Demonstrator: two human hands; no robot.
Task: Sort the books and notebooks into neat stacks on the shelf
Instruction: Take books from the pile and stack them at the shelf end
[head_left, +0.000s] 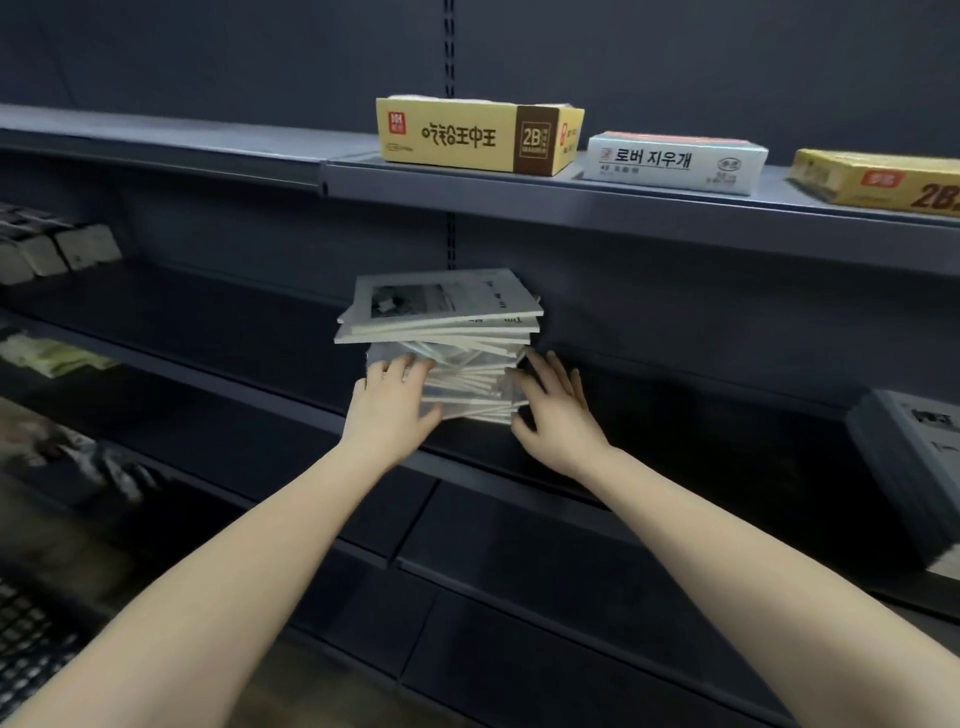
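we are squaring up one stack of thin pale grey and white paperback books (441, 332), which is standing near the front edge of the dark blue-grey metal middle shelf (218, 332). our left hand (395, 402) is pressing flat against the stack's left front corner. our right hand (553, 410) is pressing with spread, straight fingers against its right side. the hands are apart with the lower books between them, and neither is curling round a book.

we are judging the task as partly done. the books are gathered into one pile, but the upper few are jutting out leftward and the lower ones are fanning askew, so aligning is left.

counting, we are finding one stack, its books too blurred to number. one flat grey book-like item (909, 467) is lying well apart at the right, unstacked. on the shelf above are two yellow boxes, a large yellow cardboard box (467, 137) and a second yellow box (878, 182), plus one white box (675, 161) between them.
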